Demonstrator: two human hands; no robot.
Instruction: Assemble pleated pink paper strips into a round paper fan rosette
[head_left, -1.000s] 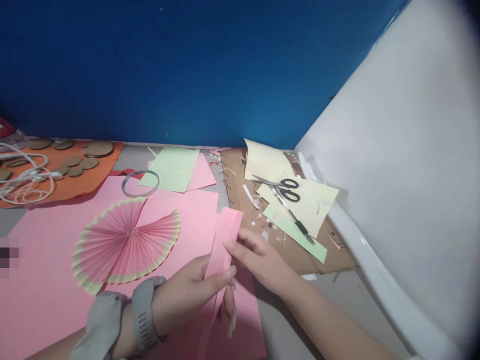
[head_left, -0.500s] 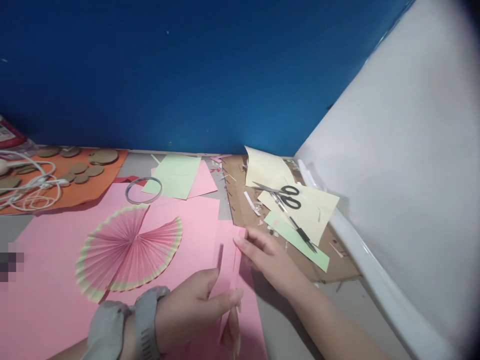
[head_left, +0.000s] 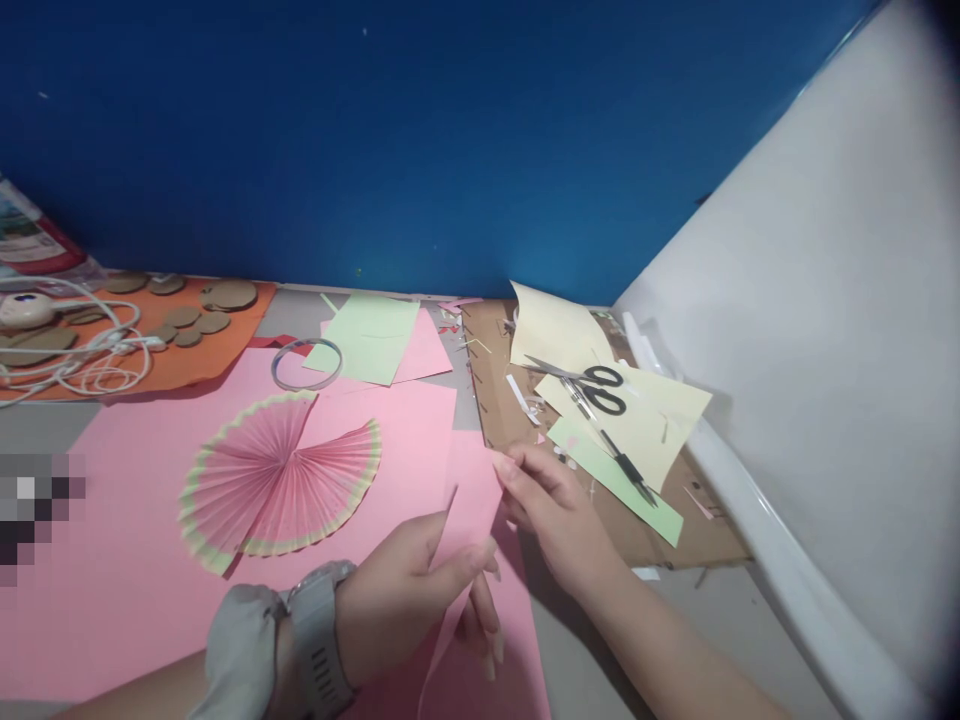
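Left hand (head_left: 409,590), watch on wrist, pinches the near part of a pink paper strip (head_left: 471,510) between thumb and fingers. Right hand (head_left: 559,510) pinches the far upper corner of the same strip with its fingertips. Strip lies between the two hands, above the big pink sheet (head_left: 135,560), long axis running from near-left up to far-right; its lower tail hangs below the left hand. Left hand is nearer the strip's middle. Pleated pink fan (head_left: 281,480) lies to the left; scissors (head_left: 592,385) well apart, far right, on yellow paper (head_left: 660,420).
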